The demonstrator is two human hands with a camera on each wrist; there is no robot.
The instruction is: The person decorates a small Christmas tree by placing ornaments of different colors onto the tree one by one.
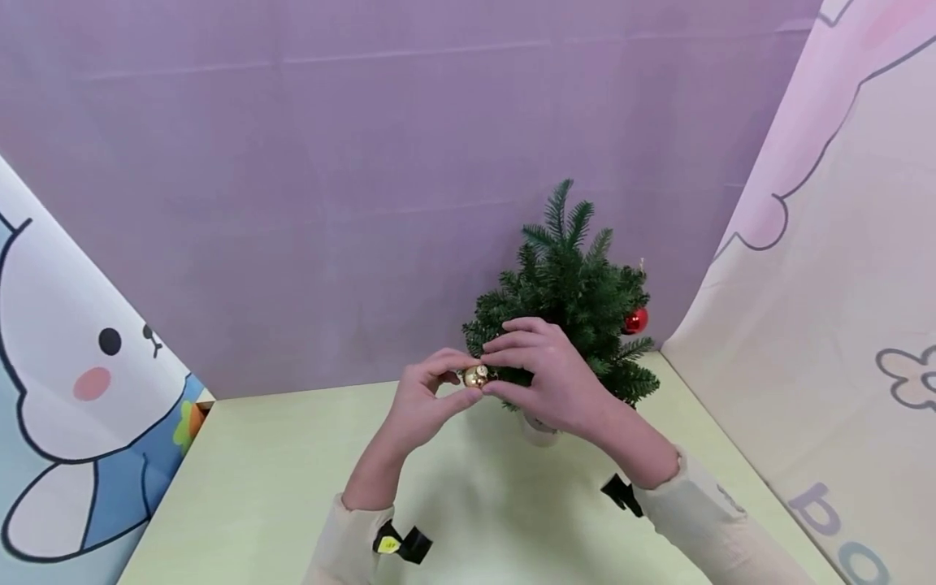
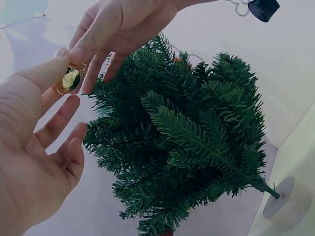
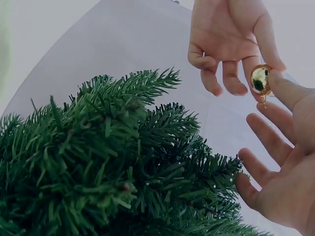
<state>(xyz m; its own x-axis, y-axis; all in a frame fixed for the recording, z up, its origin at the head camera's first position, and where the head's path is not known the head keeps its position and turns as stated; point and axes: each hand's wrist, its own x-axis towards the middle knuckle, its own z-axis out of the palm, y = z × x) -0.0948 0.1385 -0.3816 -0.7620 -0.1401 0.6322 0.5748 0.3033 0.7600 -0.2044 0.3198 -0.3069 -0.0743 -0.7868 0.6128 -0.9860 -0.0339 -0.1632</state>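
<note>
A shiny gold bauble (image 1: 476,376) is held between both hands, in front of the left side of a small green Christmas tree (image 1: 563,276). My left hand (image 1: 427,398) pinches it from the left with thumb and index finger. From the other side my right hand (image 1: 548,374) pinches it with thumb and fingertips, its other fingers spread. In the left wrist view the bauble (image 2: 71,78) shows beside the branch tips. The right wrist view gives its round mirror-like side (image 3: 261,78) and a small loop at its lower end.
A red bauble (image 1: 635,321) hangs on the tree's right side. The tree stands in a pale round base (image 1: 539,432) on a light yellow-green table (image 1: 278,479). Behind it hangs a purple cloth (image 1: 329,203), with printed cloths at left and right.
</note>
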